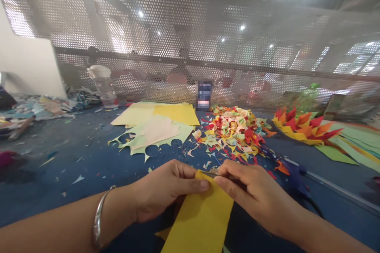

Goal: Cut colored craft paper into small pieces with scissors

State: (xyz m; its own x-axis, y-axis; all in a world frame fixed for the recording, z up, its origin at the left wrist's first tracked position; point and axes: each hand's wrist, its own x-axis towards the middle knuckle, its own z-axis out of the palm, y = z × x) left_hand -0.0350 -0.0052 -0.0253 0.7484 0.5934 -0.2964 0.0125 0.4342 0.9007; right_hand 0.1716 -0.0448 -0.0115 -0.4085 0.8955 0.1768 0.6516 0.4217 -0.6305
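Note:
A long yellow paper strip [202,217] hangs between my hands near the bottom centre. My left hand [175,187] pinches its upper left corner, thumb on top. At the upper right edge of the paper, my right hand [245,187] is closed on a thin dark tool, possibly scissors, mostly hidden by the fingers. Its blade [210,174] meets the top of the paper. Beyond my hands lies a heap of red, yellow and white paper pieces [237,126]. To its left are pale green and yellow sheets [154,130], some with scalloped cut edges.
A clear bottle with a white lid [103,87] and a phone [204,95] stand before the perforated metal screen [166,27]. Orange-red pointed paper pieces [305,126] and a dark blue tool [289,172] lie right. Scraps cover the far left of the blue table [74,142].

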